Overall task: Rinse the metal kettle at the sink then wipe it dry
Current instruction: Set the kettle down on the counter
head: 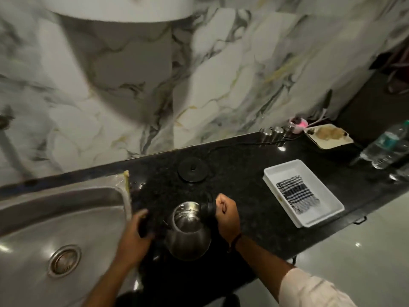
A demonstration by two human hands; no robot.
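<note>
The metal kettle (187,234) stands upright with its lid off on the black counter (250,196), just right of the steel sink (44,220). My right hand (226,214) is closed around the kettle's black handle at its right side. My left hand (135,231) sits at the kettle's left near the sink's rim, gripping a dark object that is blurred, possibly the kettle's lid. A black-and-white checked cloth (297,197) lies folded in a white tray (327,191) further right.
A round black kettle base (193,169) with its cord sits behind the kettle. Small steel containers (275,132), a cream tray (332,138) and a plastic water bottle (386,147) stand at the far right. A tap (8,138) is at the left edge. The marble wall rises behind.
</note>
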